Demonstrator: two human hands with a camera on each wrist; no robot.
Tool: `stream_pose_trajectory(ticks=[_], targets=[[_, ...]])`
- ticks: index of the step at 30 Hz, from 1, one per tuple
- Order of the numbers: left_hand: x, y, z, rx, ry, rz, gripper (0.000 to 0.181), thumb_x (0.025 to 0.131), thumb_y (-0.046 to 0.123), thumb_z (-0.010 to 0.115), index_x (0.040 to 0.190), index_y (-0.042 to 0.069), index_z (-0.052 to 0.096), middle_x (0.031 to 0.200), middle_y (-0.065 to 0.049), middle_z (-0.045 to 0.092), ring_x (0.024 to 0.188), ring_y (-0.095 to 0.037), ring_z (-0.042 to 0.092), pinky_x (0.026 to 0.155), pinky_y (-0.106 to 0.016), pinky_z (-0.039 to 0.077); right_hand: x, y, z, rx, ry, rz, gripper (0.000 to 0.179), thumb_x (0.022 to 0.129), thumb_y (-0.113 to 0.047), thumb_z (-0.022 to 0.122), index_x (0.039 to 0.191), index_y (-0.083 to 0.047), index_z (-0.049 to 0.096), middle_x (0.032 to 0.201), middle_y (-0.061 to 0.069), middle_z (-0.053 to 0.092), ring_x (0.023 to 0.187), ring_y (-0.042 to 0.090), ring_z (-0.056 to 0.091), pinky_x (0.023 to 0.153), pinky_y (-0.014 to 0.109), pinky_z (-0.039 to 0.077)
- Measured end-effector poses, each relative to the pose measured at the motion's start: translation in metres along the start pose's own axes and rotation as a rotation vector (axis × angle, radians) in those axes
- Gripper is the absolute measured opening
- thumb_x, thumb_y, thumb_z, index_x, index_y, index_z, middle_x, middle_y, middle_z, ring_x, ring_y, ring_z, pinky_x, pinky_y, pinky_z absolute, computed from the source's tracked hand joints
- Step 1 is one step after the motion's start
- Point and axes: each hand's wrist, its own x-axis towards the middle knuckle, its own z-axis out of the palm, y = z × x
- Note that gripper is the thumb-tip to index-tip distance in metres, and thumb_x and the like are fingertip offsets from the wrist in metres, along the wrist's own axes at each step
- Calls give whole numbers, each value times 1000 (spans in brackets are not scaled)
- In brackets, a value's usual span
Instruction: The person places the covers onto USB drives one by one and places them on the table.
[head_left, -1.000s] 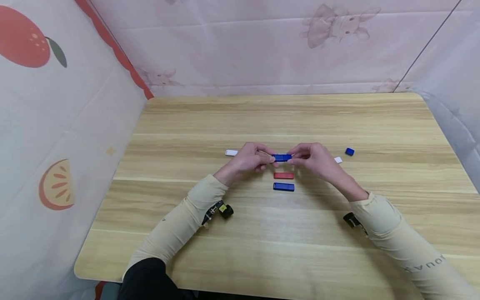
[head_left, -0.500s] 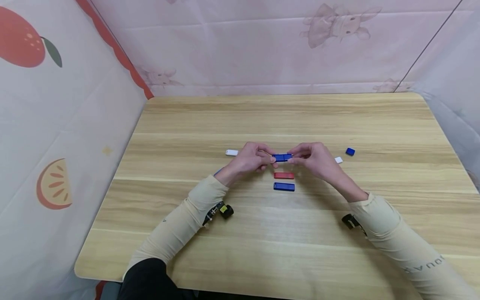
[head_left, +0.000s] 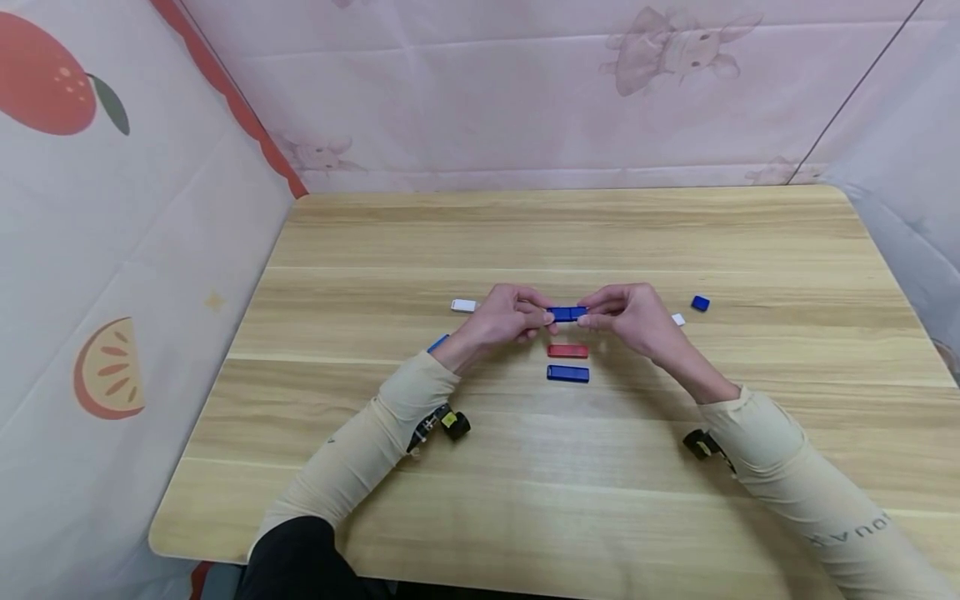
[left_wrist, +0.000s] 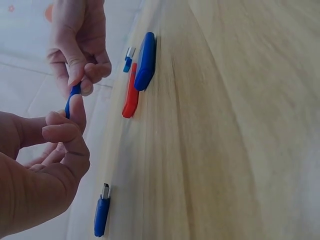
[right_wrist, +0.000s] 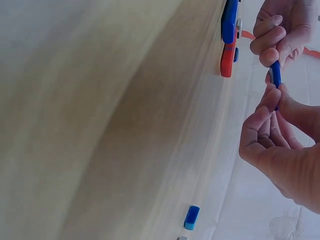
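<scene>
A blue USB flash drive (head_left: pixel 567 314) is held level above the table between both hands, a seam showing near its middle. My left hand (head_left: pixel 510 314) pinches its left end between thumb and fingers. The right end is pinched by my right hand (head_left: pixel 626 319). The right wrist view shows both sets of fingertips meeting closely around the drive (right_wrist: pixel 275 74). Below the hands lie a red flash drive (head_left: pixel 567 352) and another blue flash drive (head_left: pixel 567 374), side by side. Under my left wrist lies a blue flash drive (left_wrist: pixel 101 215) with its metal plug bare.
A white stick-shaped piece (head_left: pixel 463 306) lies left of my left hand. Beyond my right hand are a small blue cap-like piece (head_left: pixel 701 303) and a white piece (head_left: pixel 678 319), partly hidden by the hand. The wooden table (head_left: pixel 480 492) ends at fabric-covered walls.
Both hands, with the blue flash drive between them, have shifted very slightly to the right. More of the blue drive by my left wrist now shows. The pieces on the table stay put.
</scene>
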Motion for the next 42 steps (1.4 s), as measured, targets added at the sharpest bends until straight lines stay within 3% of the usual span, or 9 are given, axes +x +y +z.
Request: stream_pose_trajectory(ticks=[9, 15, 22, 31, 38, 42], targets=[[0, 0, -1, -24, -7, 4, 20, 102, 5, 68, 121, -1, 71, 98, -21, 80, 62, -10, 56, 57, -24, 44, 1, 1, 1, 63, -5, 9, 30, 93, -15, 82, 117, 2, 76, 108, 19, 81, 85, 5, 77, 75, 23, 59], [0, 1, -3, -19, -23, 32, 20, 102, 4, 67, 120, -2, 72, 102, -27, 78, 62, -11, 56, 56, -22, 44, 0, 1, 2, 83, -10, 2, 30, 93, -15, 83, 116, 2, 76, 108, 18, 81, 89, 13, 79, 76, 24, 60], [1, 3, -4, -27, -30, 30, 18, 102, 4, 67, 119, -2, 72, 95, -21, 79, 64, -11, 57, 57, -23, 44, -1, 0, 2, 88, 3, 2, 30, 92, -15, 83, 116, 1, 76, 107, 17, 81, 88, 13, 79, 76, 24, 60], [2, 4, -4, 0, -43, 36, 19, 102, 3, 66, 120, -2, 72, 98, -26, 77, 65, -12, 57, 58, -24, 45, -1, -1, 3, 21, 5, -11, 26, 93, -14, 82, 115, 0, 77, 107, 19, 81, 88, 14, 78, 73, 26, 60], [2, 3, -4, 15, -43, 48, 20, 103, 2, 65, 121, -3, 72, 106, -32, 75, 66, -14, 58, 59, -24, 45, 1, 1, 5, -1, -2, -16, 26, 94, -14, 81, 116, 0, 77, 108, 20, 80, 96, 27, 79, 75, 26, 60], [0, 2, -6, 36, -37, 65, 22, 103, 4, 65, 123, -2, 71, 106, -31, 76, 65, -14, 58, 58, -24, 45, 3, 0, 6, -19, -12, -8, 28, 95, -17, 81, 117, -1, 77, 108, 20, 81, 94, 22, 78, 72, 23, 57]])
